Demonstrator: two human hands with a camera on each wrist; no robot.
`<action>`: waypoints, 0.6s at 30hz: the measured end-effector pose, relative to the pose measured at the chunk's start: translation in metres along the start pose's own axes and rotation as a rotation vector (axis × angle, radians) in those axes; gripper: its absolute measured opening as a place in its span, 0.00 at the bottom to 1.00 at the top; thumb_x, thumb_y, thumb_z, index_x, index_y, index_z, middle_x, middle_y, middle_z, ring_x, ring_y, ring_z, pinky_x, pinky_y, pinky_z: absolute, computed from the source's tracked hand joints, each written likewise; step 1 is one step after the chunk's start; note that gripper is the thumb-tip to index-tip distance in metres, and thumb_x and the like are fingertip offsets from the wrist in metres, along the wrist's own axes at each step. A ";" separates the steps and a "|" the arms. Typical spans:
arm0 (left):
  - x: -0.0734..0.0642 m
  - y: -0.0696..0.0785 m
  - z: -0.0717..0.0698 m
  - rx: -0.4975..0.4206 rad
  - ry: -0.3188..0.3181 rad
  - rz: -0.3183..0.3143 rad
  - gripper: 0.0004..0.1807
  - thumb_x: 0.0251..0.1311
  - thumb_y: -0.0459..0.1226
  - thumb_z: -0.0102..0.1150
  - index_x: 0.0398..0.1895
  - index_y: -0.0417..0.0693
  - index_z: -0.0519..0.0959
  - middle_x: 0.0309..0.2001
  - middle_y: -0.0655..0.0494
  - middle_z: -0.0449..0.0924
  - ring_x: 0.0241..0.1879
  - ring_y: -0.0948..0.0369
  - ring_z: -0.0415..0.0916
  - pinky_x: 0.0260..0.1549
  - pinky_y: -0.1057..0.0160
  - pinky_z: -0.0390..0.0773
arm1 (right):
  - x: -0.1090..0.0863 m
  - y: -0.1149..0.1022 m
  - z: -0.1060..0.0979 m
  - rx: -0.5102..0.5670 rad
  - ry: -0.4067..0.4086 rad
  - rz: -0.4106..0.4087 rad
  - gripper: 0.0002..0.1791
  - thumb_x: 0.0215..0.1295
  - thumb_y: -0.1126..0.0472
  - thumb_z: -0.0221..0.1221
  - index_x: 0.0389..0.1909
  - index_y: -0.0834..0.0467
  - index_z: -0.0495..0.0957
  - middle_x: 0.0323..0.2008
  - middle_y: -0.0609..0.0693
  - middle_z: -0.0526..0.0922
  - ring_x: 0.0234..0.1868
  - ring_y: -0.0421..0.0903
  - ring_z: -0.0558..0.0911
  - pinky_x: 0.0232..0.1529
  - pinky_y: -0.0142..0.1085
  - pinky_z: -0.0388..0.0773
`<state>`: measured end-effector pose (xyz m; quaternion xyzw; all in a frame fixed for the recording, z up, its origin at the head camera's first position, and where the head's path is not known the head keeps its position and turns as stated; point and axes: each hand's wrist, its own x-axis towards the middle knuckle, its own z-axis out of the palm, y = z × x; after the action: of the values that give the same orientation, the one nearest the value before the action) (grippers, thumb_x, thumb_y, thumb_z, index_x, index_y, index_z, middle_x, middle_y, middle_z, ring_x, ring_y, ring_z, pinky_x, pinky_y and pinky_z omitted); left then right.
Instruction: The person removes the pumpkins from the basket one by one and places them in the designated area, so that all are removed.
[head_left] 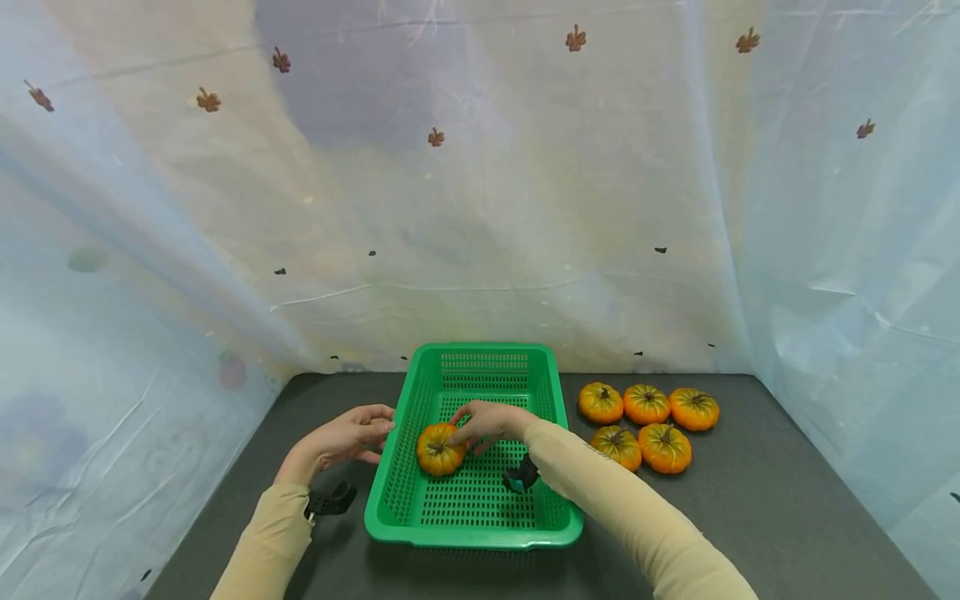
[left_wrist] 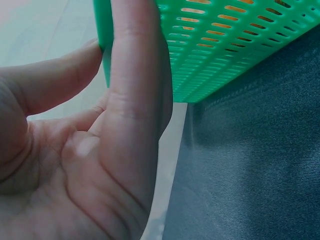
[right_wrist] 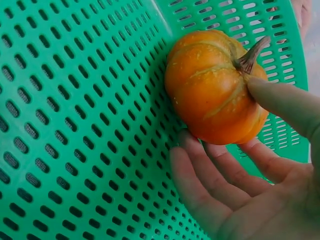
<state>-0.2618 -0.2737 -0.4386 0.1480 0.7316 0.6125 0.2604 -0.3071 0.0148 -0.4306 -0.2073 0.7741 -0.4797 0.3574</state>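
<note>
A small orange pumpkin (head_left: 438, 451) with a brown stem is inside the green perforated basket (head_left: 480, 540), near its left wall. My right hand (head_left: 491, 423) reaches in from the right and grips this pumpkin. In the right wrist view the thumb (right_wrist: 280, 100) presses beside the stem, while the other fingers curl at the pumpkin's lower side. Outside the basket, my left hand (head_left: 347, 437) holds the left rim. The left wrist view shows its thumb (left_wrist: 65, 75) against the rim and a finger under it, next to the slotted wall.
Several more pumpkins (head_left: 666, 448) sit in two rows on the dark table (head_left: 765, 500), right of the basket. A pale plastic sheet (head_left: 495, 208) with leaf prints hangs behind and along both sides. Black wrist devices (head_left: 330, 498) are on both arms.
</note>
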 end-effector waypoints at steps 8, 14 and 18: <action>0.001 -0.002 0.000 0.003 0.000 0.001 0.24 0.73 0.40 0.48 0.64 0.33 0.60 0.54 0.42 0.74 0.50 0.47 0.76 0.47 0.47 0.79 | -0.002 -0.001 0.001 0.019 -0.026 -0.019 0.21 0.64 0.66 0.61 0.58 0.61 0.72 0.42 0.56 0.78 0.44 0.60 0.79 0.51 0.57 0.75; 0.001 -0.002 -0.001 0.003 -0.017 0.009 0.24 0.73 0.41 0.47 0.64 0.34 0.60 0.54 0.42 0.74 0.50 0.47 0.76 0.47 0.47 0.79 | -0.003 -0.003 -0.001 0.057 -0.042 -0.040 0.22 0.64 0.68 0.61 0.59 0.62 0.72 0.47 0.56 0.76 0.43 0.57 0.81 0.51 0.59 0.74; 0.001 -0.002 -0.002 0.005 -0.016 0.009 0.24 0.73 0.41 0.46 0.64 0.34 0.60 0.54 0.42 0.74 0.50 0.47 0.76 0.47 0.47 0.79 | -0.004 -0.004 -0.003 0.088 -0.055 -0.056 0.22 0.64 0.69 0.60 0.59 0.63 0.71 0.48 0.58 0.75 0.44 0.57 0.80 0.53 0.60 0.73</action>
<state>-0.2636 -0.2748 -0.4405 0.1570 0.7302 0.6107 0.2632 -0.3068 0.0172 -0.4244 -0.2260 0.7360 -0.5171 0.3738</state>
